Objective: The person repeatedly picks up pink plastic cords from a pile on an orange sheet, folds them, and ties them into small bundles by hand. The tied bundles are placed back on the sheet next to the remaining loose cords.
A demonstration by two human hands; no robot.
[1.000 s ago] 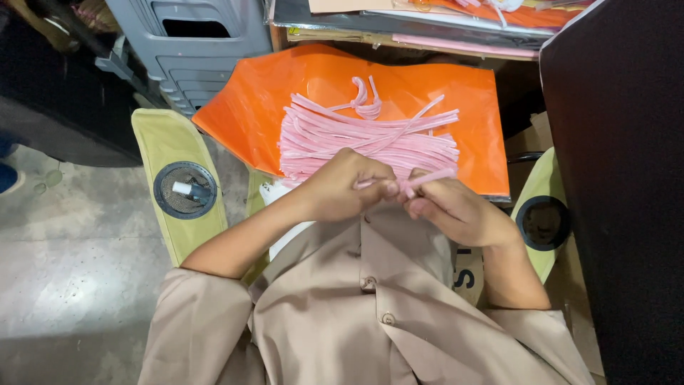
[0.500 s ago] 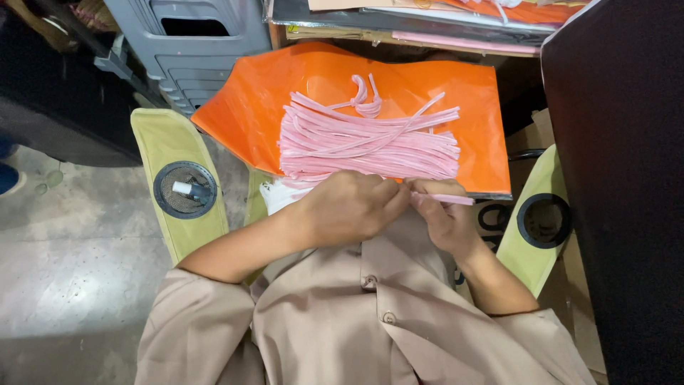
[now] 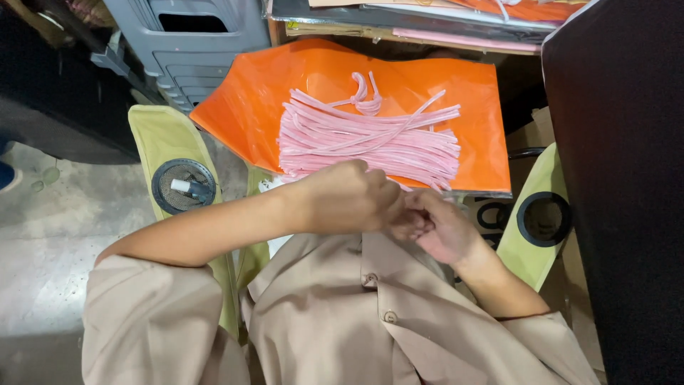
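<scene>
A glossy orange sheet (image 3: pixel 456 100) spreads across the upper middle of the frame, its left corner jutting toward a grey plastic crate (image 3: pixel 199 43) at the upper left. On it lies a loose bundle of pink strips (image 3: pixel 370 139), running mostly left to right, with a small looped strip at the top. The bundle's lower edge reaches the sheet's near edge at centre frame.

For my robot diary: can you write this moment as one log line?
left hand: closed, meets right | right hand: closed, contents hidden | pink cords: piled on orange sheet | seat: green folding chair
</scene>
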